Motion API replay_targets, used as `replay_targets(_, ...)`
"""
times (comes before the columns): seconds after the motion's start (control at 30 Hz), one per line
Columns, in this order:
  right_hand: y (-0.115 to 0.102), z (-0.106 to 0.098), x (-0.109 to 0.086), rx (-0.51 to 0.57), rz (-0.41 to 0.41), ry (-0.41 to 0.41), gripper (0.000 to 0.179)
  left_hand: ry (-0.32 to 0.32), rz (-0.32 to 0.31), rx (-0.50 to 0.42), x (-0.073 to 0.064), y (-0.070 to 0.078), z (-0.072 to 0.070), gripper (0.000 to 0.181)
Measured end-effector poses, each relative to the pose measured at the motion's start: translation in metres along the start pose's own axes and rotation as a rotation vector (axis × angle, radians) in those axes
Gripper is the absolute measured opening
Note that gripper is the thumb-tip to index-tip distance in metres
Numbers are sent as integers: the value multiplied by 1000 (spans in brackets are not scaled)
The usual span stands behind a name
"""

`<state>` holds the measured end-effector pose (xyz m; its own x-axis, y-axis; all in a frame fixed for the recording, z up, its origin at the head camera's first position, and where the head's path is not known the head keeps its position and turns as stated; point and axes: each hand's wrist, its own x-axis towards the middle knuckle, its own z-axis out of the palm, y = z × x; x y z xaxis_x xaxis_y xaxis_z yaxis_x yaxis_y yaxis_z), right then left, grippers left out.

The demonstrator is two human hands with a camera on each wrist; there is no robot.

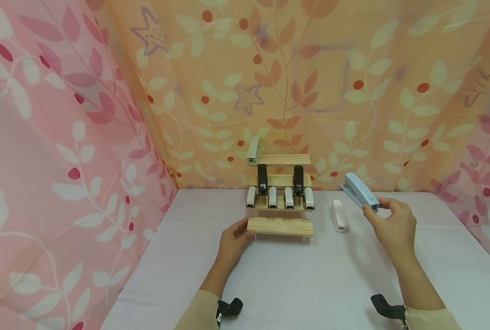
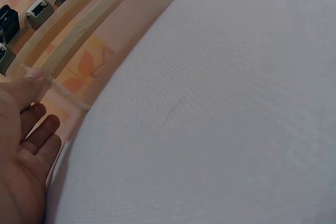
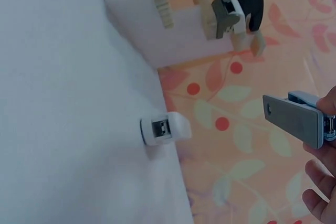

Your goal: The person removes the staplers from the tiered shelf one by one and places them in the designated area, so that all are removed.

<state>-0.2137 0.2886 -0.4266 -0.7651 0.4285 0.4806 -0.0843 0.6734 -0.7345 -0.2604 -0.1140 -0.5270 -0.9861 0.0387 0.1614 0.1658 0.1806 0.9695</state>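
Observation:
My right hand (image 1: 395,224) pinches a light blue stapler (image 1: 361,190) by its near end, held up above the table's back right part. The stapler's flat grey base (image 3: 294,120) shows in the right wrist view. At the left end of a tiered wooden rack, my left hand (image 1: 233,243) holds the lowest board (image 1: 280,225), its thumb at the board's end and the other fingers loosely bent. That lowest board bears nothing. Several small white staplers (image 1: 272,197) stand on the tier above, with two black staplers (image 1: 262,179) behind them.
On the top board (image 1: 288,159) a pale stapler (image 1: 253,150) stands at the left end. A white stapler (image 1: 338,216) lies on the white tabletop (image 1: 286,284), right of the rack. Patterned cloth (image 1: 211,110) hangs behind and along both sides.

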Motion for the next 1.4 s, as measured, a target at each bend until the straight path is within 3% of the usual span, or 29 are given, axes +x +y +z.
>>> replay_targets(0.2,18,6,2,-16,16,-9,44,18,17,-6,8,-18,-1,54)
replay_targets(0.5,45,16,0,-63,44,-29,41,4,48,-5,7,-23,-4,55)
replay_targets(0.73,62,21,1,-111,95,-92,45,-4,36,-7,-6,9,-4,51)
replay_targets(1.0,74,22,-1,-134,117,-157,44,-2,17,-19,6,-21,-1,54)
replay_targets(1.4,86,30,-4,-187,165,-175,46,-7,68,-57,7,-24,-1,54)
